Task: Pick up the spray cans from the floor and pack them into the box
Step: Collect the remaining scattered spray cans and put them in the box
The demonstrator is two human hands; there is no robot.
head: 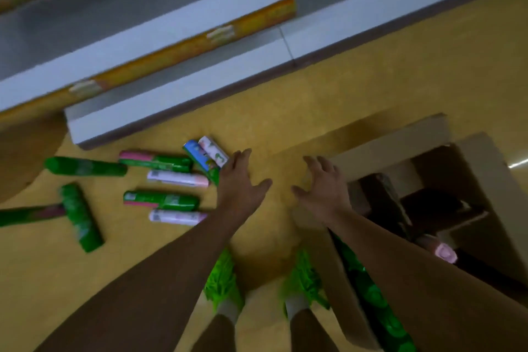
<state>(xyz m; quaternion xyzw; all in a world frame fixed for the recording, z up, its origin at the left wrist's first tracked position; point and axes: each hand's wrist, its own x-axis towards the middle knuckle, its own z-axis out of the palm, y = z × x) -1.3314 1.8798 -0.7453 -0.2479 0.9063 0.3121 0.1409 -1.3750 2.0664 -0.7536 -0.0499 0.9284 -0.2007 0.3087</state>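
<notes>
Spray cans [160,200] still lying all over the floor, both hands reaching out with nothing in them

Looks like we're between grabs: the cans are lying on their sides on the yellow floor [371,80] to the person's left, mostly green ones plus a few pale pink, and a blue and white pair [207,157] just beside the left hand [238,184]. Its fingers are spread and relaxed, gripping nothing. Right hand [324,190] is the same, hovering near the cardboard box [400,140], which is sitting open at the right with green caps showing along its near side. I'd guess the next move is swinging left and closing round the nearest cans. Low grey shelving [177,94] is running along the top, and fuzzy green slippers [221,280] are poking out below.
</notes>
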